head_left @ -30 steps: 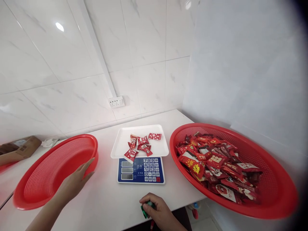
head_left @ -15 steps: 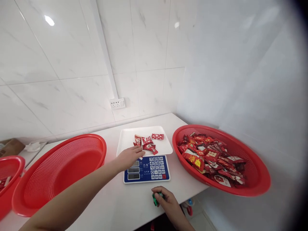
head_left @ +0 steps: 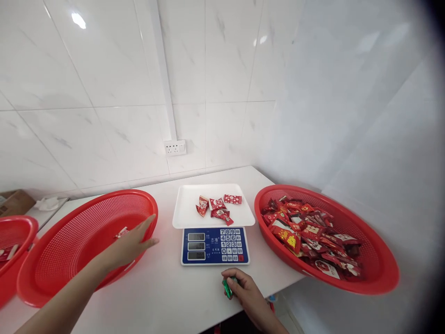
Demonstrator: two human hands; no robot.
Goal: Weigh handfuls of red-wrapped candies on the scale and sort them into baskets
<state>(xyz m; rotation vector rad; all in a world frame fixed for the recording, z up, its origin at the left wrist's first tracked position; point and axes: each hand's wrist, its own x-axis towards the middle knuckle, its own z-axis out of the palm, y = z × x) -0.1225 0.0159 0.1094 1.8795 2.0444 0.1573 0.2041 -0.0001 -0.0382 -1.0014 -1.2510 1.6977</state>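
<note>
My left hand (head_left: 134,239) is over the near right rim of the left red basket (head_left: 38,283), fingers stretched out and thumb apart, holding nothing. Just beyond its fingers, inside that basket, is one red-and-white candy packet (head_left: 121,232). My right hand (head_left: 245,290) is closed on a shiny green-wrapped candy (head_left: 228,287) in front of the scale. Several red candy packets (head_left: 217,204) lie on the white tray (head_left: 187,218) of the blue-fronted digital scale (head_left: 215,246); its display digits are too faint to read surely.
At the right, a big red basket (head_left: 378,264) holds a heap of red candy packets (head_left: 313,232). Another red basket (head_left: 31,227) with a few packets is at the far left. Behind it sits a cardboard box (head_left: 17,202). A wall socket (head_left: 175,147) is above the white table (head_left: 160,297).
My left hand has moved left from the scale tray to the left basket, and a candy packet now shows in that basket. My right hand still holds the green candy.
</note>
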